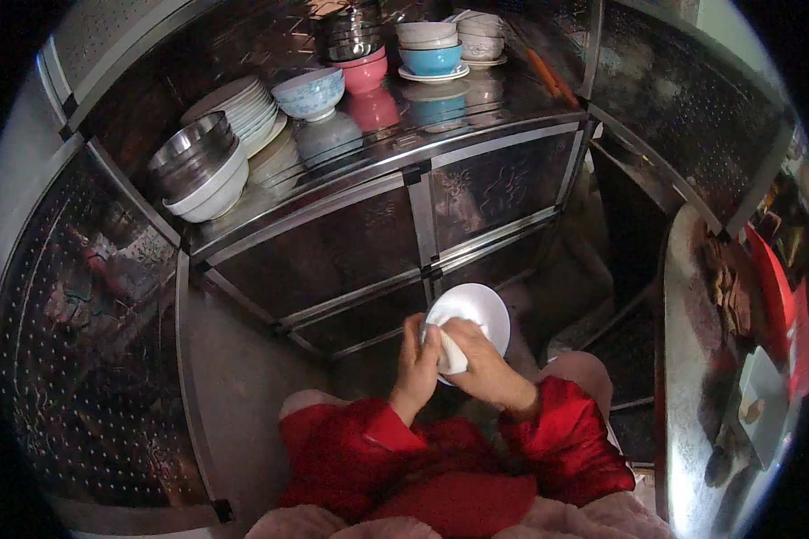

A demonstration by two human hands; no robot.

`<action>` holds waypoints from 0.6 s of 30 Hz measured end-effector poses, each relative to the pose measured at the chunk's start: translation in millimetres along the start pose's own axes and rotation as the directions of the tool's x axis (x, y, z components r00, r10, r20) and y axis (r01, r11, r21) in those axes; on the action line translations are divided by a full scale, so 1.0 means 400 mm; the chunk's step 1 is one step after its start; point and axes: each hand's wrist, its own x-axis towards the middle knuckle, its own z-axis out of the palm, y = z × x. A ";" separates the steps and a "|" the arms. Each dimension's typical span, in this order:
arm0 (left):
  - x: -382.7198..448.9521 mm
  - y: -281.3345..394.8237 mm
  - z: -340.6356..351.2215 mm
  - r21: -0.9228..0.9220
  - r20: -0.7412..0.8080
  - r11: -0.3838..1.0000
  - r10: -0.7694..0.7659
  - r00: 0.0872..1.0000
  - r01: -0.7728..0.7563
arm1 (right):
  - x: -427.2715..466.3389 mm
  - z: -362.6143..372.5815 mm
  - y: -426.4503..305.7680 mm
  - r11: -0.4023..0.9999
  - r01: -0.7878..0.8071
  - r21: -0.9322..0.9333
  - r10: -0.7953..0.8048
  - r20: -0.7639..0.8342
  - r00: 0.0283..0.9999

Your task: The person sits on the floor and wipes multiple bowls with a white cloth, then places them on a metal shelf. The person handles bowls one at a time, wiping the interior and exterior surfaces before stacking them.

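Observation:
A white bowl (493, 316), tilted with its inside facing up toward me, is held over my lap. My left hand (414, 364) grips its left rim, thumb on the near side. Against the bowl's inside, my right hand (478, 364) presses a bunched white cloth (452, 352). Part of that cloth lies between the two hands, and the fingertips of my right hand are blurred. The bowl's underside and the fingers behind it are hidden.
Ahead stands a metal cabinet (323, 249). On its shiny shelf are steel bowls (192, 148) in a white bowl (209, 195), stacked plates (256, 111), a blue-patterned bowl (310, 91), pink bowls (364, 71) and a turquoise bowl (431, 59). A table (681, 404) edges my right side.

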 end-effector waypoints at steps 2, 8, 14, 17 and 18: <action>0.009 0.036 -0.016 0.055 -0.007 0.994 0.099 0.995 -0.099 | 0.011 -0.029 0.002 0.986 0.035 0.160 -0.067 0.195 0.978; 0.027 0.055 -0.047 -0.001 -0.155 0.998 0.066 0.986 -0.066 | 0.028 -0.091 -0.061 0.781 -0.149 -0.607 0.148 -0.051 0.988; 0.047 0.083 -0.086 -0.531 0.043 0.807 -0.280 0.959 0.259 | 0.009 -0.168 0.043 0.713 -0.169 0.681 0.528 -0.363 0.768; 0.017 0.081 -0.035 -0.537 0.189 0.721 -0.403 0.895 0.438 | 0.005 -0.094 -0.002 0.348 -0.113 0.931 0.581 -0.119 0.805; 0.008 0.070 -0.018 -0.539 0.207 0.730 -0.369 0.906 0.420 | 0.008 -0.091 -0.022 0.298 -0.026 0.954 0.471 -0.123 0.873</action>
